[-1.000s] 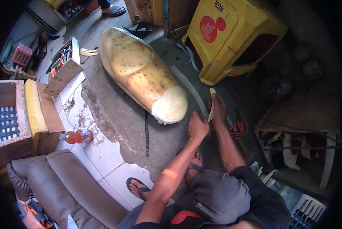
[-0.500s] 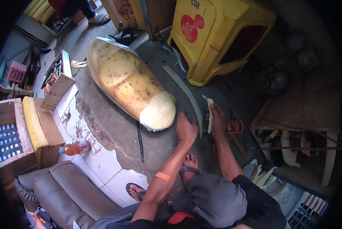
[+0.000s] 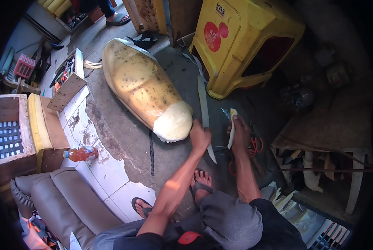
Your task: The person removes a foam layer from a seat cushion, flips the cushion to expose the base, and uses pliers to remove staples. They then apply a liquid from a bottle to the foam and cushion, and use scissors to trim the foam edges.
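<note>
My left hand (image 3: 200, 136) is closed around a long, thin grey-white strip (image 3: 203, 102), whose ends stick out above and below the fist. Just left of that hand lies a large, elongated foam seat pad (image 3: 138, 81), yellow with dark specks and with a paler white end. Closed too, my right hand (image 3: 240, 134) holds a knife with a short pointed blade (image 3: 225, 112). A narrow whitish piece (image 3: 232, 132) runs along the same hand; whether it is the knife's handle or separate, I cannot tell.
Orange-handled scissors (image 3: 255, 146) lie right of my right hand. A yellow plastic stool (image 3: 236, 41) stands ahead. To the left are a bottle of orange drink (image 3: 81, 153), a wooden tool box (image 3: 67, 89) and a grey padded cushion (image 3: 78, 204). A low wooden table (image 3: 320, 137) is at right.
My left hand has taken hold of the strip, which lay curved beside it and now runs straighter. My right hand keeps the knife. The view has shifted slightly.
</note>
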`<state>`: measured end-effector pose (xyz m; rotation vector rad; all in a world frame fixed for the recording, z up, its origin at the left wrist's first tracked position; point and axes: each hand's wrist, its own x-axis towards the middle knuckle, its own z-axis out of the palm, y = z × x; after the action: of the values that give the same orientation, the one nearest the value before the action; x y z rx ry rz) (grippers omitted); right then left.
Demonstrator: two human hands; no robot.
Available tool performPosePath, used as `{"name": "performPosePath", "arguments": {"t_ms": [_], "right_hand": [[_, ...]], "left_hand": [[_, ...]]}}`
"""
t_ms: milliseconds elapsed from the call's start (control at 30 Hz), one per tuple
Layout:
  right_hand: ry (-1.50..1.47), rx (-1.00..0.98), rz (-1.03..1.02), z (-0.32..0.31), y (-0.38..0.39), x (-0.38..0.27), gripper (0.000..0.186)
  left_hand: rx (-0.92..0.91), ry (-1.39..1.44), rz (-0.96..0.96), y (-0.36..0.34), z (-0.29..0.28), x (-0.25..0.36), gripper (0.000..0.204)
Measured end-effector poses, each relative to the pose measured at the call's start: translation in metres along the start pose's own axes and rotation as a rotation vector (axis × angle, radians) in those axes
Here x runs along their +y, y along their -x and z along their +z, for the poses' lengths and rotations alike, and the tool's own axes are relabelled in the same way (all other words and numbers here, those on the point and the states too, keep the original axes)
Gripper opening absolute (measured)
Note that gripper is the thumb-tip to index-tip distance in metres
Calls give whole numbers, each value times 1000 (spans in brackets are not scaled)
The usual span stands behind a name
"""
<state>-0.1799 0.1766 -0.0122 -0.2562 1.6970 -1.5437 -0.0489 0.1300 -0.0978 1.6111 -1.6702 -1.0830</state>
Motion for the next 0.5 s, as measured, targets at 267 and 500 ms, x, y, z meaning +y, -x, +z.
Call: {"name": "performPosePath", "arguments": {"t_ms": [267,500], "right_hand": [[172,-282,-11,61,14,39,33],[408,-354,-352,100,8,73,34]], "left_hand": [[5,281,-245,28,-171,-23,35],[-101,267,-314,28,-208,-43,34]]}}
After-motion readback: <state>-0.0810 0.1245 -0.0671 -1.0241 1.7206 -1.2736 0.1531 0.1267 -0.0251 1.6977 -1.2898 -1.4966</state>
